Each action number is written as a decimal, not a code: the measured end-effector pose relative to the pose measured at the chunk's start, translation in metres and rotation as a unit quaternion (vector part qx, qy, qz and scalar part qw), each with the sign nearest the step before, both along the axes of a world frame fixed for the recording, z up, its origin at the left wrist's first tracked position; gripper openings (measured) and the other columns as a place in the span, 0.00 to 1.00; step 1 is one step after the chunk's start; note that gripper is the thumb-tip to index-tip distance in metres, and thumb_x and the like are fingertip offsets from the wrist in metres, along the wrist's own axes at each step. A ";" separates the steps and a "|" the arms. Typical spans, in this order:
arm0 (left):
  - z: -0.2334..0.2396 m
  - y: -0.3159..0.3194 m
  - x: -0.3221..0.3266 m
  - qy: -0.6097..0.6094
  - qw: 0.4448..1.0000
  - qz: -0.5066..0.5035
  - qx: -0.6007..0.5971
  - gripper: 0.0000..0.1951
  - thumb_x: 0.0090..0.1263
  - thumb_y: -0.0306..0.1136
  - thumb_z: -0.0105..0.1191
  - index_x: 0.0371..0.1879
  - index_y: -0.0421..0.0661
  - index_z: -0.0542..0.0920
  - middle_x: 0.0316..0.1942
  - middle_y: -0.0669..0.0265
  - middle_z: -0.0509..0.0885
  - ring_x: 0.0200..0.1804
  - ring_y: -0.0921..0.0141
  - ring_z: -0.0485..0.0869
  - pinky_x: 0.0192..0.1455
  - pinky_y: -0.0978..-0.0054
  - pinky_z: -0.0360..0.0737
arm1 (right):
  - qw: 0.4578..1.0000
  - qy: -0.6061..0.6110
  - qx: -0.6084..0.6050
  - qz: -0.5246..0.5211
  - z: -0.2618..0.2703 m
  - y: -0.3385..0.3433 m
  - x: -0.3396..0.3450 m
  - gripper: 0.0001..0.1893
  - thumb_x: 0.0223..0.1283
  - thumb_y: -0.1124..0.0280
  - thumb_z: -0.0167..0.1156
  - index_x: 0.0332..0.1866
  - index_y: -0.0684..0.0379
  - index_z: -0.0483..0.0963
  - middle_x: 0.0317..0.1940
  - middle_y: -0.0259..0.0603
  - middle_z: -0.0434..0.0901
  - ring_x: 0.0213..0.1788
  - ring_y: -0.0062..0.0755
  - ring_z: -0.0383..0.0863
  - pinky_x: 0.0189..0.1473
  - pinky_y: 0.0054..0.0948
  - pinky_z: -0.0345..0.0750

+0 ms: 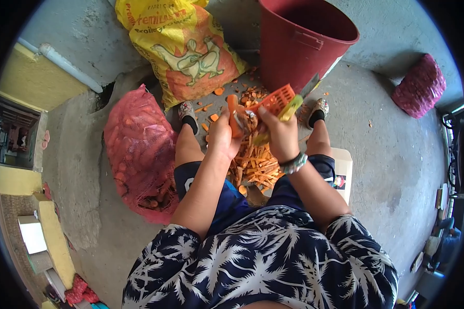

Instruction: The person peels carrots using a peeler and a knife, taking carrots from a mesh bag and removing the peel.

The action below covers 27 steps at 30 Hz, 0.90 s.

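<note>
In my left hand (pixel 222 133) is an orange carrot (pixel 234 110), held upright between thumb and fingers. My right hand (pixel 284 133) grips a tool with a yellow-green handle (pixel 291 108); a grey blade (pixel 312 85) seems to extend from its far end. Something shiny and blurred lies between the hands, too unclear to name. Just beyond my right thumb shows a slotted orange plastic basket (pixel 278 99), partly covered by the hand. Beneath both hands, between my legs, spreads a heap of cut carrot sticks (pixel 259 164). The container under the heap is hidden.
A red mesh sack of carrots (pixel 139 146) stands by my left leg. Ahead are a yellow printed sack (pixel 193 54) and a tall red bin (pixel 294 50). Carrot pieces (pixel 219 91) litter the floor. A pink mesh sack (pixel 419 85) leans at the right wall.
</note>
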<state>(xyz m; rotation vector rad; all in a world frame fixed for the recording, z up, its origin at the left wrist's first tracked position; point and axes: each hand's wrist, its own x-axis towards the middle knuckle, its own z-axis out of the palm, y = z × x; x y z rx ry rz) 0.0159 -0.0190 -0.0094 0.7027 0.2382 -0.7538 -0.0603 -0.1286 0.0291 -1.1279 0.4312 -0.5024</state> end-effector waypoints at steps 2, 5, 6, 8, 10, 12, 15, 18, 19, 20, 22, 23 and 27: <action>0.016 -0.012 -0.009 -0.016 0.998 0.029 0.051 0.17 0.73 0.44 0.33 0.41 0.42 0.70 0.21 0.63 0.75 0.22 0.68 0.74 0.29 0.73 0.73 | 1.000 -0.006 0.009 -0.006 -0.003 0.009 -0.012 0.01 0.55 0.79 0.56 0.32 0.64 0.72 0.21 0.32 0.75 0.18 0.17 0.71 0.20 0.17 0.68; 0.036 -0.023 -0.021 -0.012 0.997 0.046 0.060 0.18 0.73 0.43 0.32 0.40 0.41 0.70 0.20 0.63 0.75 0.21 0.67 0.74 0.30 0.72 0.74 | 0.999 -0.014 0.035 -0.014 -0.006 0.005 -0.012 0.01 0.55 0.79 0.56 0.32 0.64 0.72 0.20 0.32 0.75 0.18 0.17 0.71 0.20 0.16 0.68; 0.036 -0.025 -0.022 -0.015 0.997 0.049 0.064 0.18 0.73 0.42 0.31 0.40 0.40 0.69 0.24 0.63 0.76 0.26 0.66 0.76 0.33 0.71 0.74 | 0.999 -0.015 0.029 -0.004 -0.010 0.000 -0.011 0.02 0.54 0.80 0.57 0.32 0.64 0.72 0.20 0.33 0.75 0.18 0.18 0.72 0.20 0.17 0.68; 0.015 -0.019 -0.017 -0.034 0.998 0.037 0.026 0.16 0.73 0.42 0.32 0.43 0.42 0.69 0.30 0.63 0.77 0.31 0.68 0.77 0.36 0.70 0.75 | 0.999 -0.010 0.025 0.028 -0.007 -0.009 -0.004 0.02 0.53 0.80 0.57 0.33 0.64 0.73 0.20 0.33 0.75 0.18 0.18 0.72 0.20 0.17 0.69; 0.004 -0.013 -0.015 -0.051 0.998 0.020 -0.011 0.15 0.73 0.42 0.32 0.46 0.45 0.68 0.36 0.63 0.77 0.36 0.69 0.79 0.39 0.68 0.77 | 0.995 -0.008 0.043 0.088 -0.003 -0.018 0.004 0.03 0.52 0.80 0.57 0.32 0.65 0.73 0.21 0.34 0.76 0.19 0.18 0.73 0.21 0.18 0.69; -0.003 -0.001 -0.014 -0.065 0.998 -0.014 -0.007 0.14 0.73 0.40 0.34 0.45 0.45 0.69 0.34 0.65 0.77 0.35 0.72 0.78 0.39 0.73 0.75 | 0.993 -0.021 0.073 0.091 -0.002 -0.021 0.021 0.02 0.52 0.80 0.57 0.31 0.64 0.73 0.21 0.34 0.76 0.19 0.18 0.73 0.21 0.18 0.69; 0.007 -0.001 -0.024 -0.072 0.995 -0.067 -0.002 0.15 0.71 0.41 0.38 0.47 0.45 0.70 0.29 0.65 0.73 0.32 0.71 0.72 0.35 0.75 0.70 | 0.988 -0.021 0.116 0.099 -0.026 -0.064 0.051 0.03 0.51 0.80 0.58 0.30 0.63 0.72 0.22 0.35 0.76 0.18 0.20 0.72 0.21 0.21 0.71; 0.013 0.010 -0.024 -0.047 0.989 -0.135 -0.039 0.16 0.71 0.42 0.38 0.48 0.45 0.69 0.28 0.65 0.72 0.30 0.71 0.70 0.33 0.75 0.70 | 0.998 -0.002 0.048 -0.049 -0.036 -0.099 0.070 0.02 0.53 0.80 0.55 0.29 0.61 0.71 0.22 0.35 0.76 0.18 0.20 0.72 0.20 0.20 0.71; 0.012 0.011 -0.021 -0.049 0.989 -0.132 -0.038 0.16 0.71 0.42 0.38 0.48 0.45 0.69 0.28 0.65 0.72 0.30 0.71 0.70 0.33 0.75 0.70 | 0.994 -0.024 0.088 -0.063 -0.033 -0.101 0.070 0.03 0.52 0.80 0.56 0.27 0.62 0.71 0.20 0.35 0.75 0.17 0.20 0.71 0.19 0.22 0.71; 0.012 0.010 -0.018 -0.024 0.995 -0.091 -0.035 0.16 0.71 0.43 0.38 0.49 0.45 0.69 0.28 0.65 0.72 0.30 0.71 0.70 0.34 0.75 0.70 | 0.996 -0.020 0.071 -0.059 -0.036 -0.099 0.062 0.02 0.53 0.80 0.55 0.27 0.62 0.71 0.19 0.34 0.75 0.17 0.19 0.71 0.19 0.21 0.71; 0.002 0.012 -0.010 0.007 0.999 -0.030 -0.032 0.16 0.72 0.42 0.37 0.46 0.43 0.70 0.28 0.65 0.73 0.31 0.70 0.72 0.36 0.75 0.72 | 0.998 -0.002 0.054 -0.011 -0.008 -0.052 0.034 0.01 0.53 0.79 0.56 0.29 0.62 0.72 0.19 0.33 0.75 0.16 0.19 0.71 0.19 0.19 0.70; 0.003 0.008 -0.008 0.009 0.999 -0.028 -0.032 0.16 0.72 0.42 0.37 0.46 0.43 0.70 0.28 0.65 0.73 0.31 0.70 0.72 0.36 0.75 0.72 | 0.999 0.009 0.050 0.007 -0.002 -0.032 0.021 0.01 0.53 0.79 0.56 0.30 0.62 0.72 0.19 0.33 0.75 0.16 0.18 0.71 0.18 0.18 0.70; -0.014 -0.002 0.000 -0.005 0.996 -0.039 -0.082 0.17 0.73 0.41 0.30 0.44 0.41 0.69 0.35 0.61 0.77 0.34 0.70 0.77 0.36 0.71 0.76 | 0.998 -0.023 0.050 0.042 0.000 -0.002 -0.006 0.01 0.54 0.78 0.57 0.31 0.63 0.73 0.21 0.33 0.76 0.17 0.16 0.71 0.18 0.16 0.67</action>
